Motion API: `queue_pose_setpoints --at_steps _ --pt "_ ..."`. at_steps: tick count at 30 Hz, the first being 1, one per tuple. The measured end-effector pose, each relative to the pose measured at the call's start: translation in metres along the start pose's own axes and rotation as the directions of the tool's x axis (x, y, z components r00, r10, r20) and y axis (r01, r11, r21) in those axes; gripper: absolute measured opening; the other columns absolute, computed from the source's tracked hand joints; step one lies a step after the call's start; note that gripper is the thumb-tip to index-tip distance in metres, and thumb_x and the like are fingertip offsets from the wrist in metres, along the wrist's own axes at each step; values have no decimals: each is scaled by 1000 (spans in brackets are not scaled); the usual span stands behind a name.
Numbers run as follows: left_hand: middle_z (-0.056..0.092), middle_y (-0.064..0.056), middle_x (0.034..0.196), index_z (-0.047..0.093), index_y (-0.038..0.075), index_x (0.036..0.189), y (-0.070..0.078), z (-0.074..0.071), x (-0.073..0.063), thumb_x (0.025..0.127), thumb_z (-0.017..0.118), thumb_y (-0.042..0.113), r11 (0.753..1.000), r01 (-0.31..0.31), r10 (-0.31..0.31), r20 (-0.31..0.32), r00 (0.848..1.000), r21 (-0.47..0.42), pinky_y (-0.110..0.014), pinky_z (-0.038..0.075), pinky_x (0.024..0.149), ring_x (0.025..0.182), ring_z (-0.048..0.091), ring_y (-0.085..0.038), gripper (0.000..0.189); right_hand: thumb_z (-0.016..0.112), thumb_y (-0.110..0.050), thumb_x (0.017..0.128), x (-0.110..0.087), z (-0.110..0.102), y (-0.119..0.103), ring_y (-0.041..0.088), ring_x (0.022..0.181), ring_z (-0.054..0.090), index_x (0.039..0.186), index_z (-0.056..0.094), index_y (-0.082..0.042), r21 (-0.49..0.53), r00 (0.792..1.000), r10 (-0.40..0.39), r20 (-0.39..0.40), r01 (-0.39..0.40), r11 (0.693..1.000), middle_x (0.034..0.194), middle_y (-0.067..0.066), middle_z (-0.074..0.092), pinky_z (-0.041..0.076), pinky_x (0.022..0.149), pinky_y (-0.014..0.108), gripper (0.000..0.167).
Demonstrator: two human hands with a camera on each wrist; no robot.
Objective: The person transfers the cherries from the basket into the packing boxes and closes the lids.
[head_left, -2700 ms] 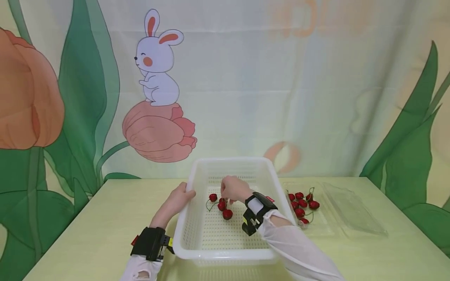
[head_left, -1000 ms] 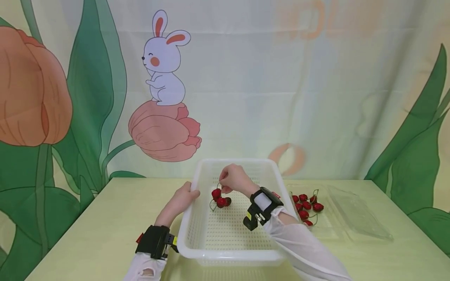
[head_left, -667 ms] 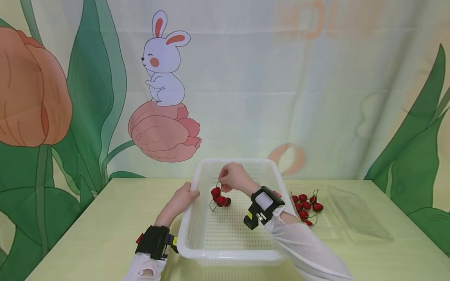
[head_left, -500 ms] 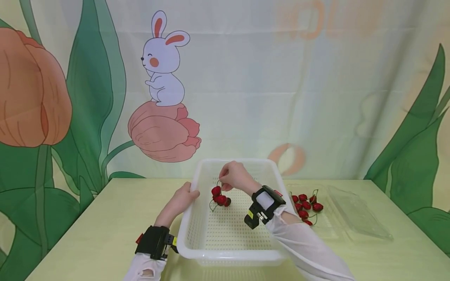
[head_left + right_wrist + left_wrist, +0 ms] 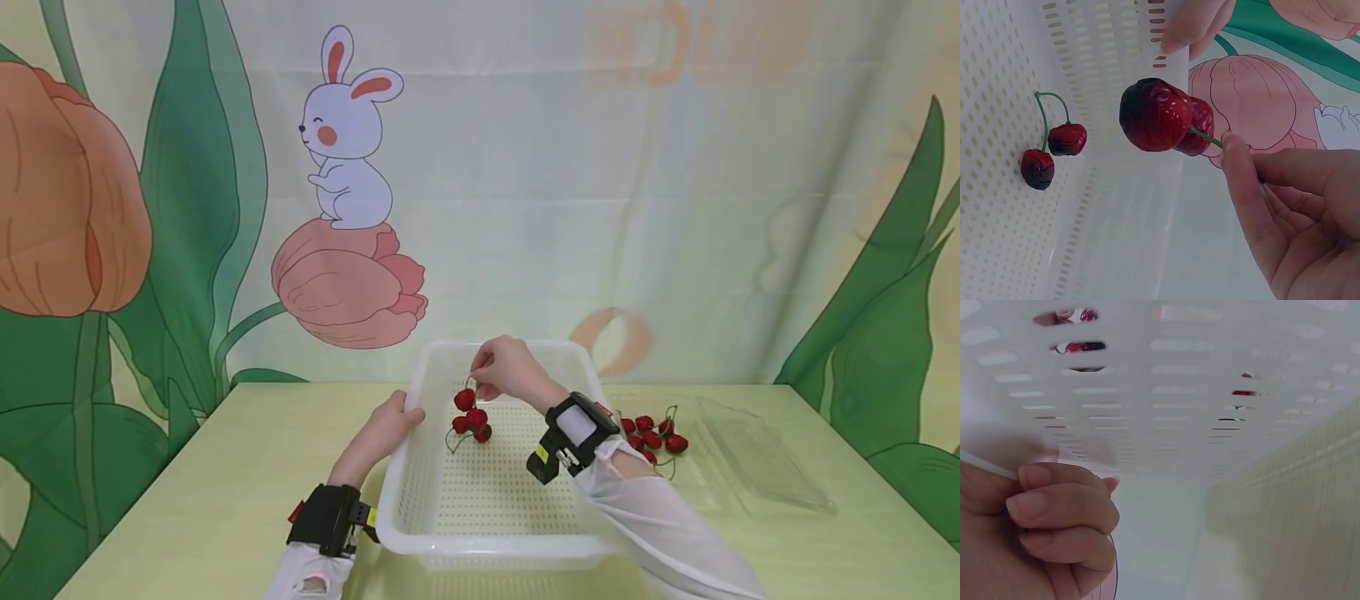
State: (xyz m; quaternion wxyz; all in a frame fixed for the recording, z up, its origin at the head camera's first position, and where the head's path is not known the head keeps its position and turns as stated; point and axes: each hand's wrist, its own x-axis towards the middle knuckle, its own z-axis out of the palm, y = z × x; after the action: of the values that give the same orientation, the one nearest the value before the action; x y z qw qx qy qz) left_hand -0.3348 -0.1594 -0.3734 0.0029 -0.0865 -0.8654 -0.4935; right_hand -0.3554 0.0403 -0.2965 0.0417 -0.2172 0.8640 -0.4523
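Note:
A white plastic basket (image 5: 498, 543) with perforated walls stands at the table's middle. At its left rim my left hand (image 5: 384, 432) grips the edge; in the left wrist view the curled fingers (image 5: 1063, 509) show below the rim. Over the basket, my right hand (image 5: 513, 371) pinches the green stem of a pair of cherries (image 5: 464, 400). In the right wrist view these red cherries (image 5: 1155, 115) hang from thumb and fingertips, one partly hiding the other. Beneath them, another joined pair of cherries (image 5: 1038, 169) lies on the basket floor.
Right of the basket, several cherries (image 5: 651, 437) lie in a clear plastic box (image 5: 705, 479), partly hidden by the right forearm. Its transparent lid (image 5: 761, 458) lies flat beside it. A printed curtain (image 5: 510, 208) hangs behind the table.
The right hand has taken hold of a cherry stem and lifted that pair off the basket floor, over the last moments moving slightly up and right. The left hand stays on the rim.

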Motion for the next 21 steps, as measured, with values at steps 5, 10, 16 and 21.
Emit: queue_pose_setpoints --at_steps 5,10,16,21 --pt "50 -23 98 39 -11 108 2 -1 0 88 44 9 1000 3 -3 -2 1000 6 -46 50 68 85 57 -34 29 56 3 85 -1 -5 -1 19 55 60 88 59 10 8 1000 -1 -15 1 1000 70 15 61 52 54 29 9" --pt "51 -22 98 39 -11 108 3 -1 -1 88 44 9 1000 5 -5 -1 1000 3 -45 50 68 84 57 -33 29 56 3 85 -4 -9 -5 20 56 61 85 60 6 12 999 2 -32 -2 1000 71 17 61 52 54 28 5" --pt "50 -22 98 39 -10 108 3 -1 -3 89 43 9 1000 5 -5 10 1000 -13 -45 50 67 83 57 -33 28 57 2 85 -7 -14 -8 20 57 61 84 60 5 11 999 3 -38 -3 1000 72 16 61 52 54 28 4" --pt "50 -22 98 39 -10 109 3 0 -2 89 44 10 1000 13 -13 11 1000 -13 -44 51 65 82 57 -32 28 57 1 85 -10 -19 -12 20 57 61 84 61 4 -11 999 -14 -38 14 1000 70 13 61 52 55 29 5"
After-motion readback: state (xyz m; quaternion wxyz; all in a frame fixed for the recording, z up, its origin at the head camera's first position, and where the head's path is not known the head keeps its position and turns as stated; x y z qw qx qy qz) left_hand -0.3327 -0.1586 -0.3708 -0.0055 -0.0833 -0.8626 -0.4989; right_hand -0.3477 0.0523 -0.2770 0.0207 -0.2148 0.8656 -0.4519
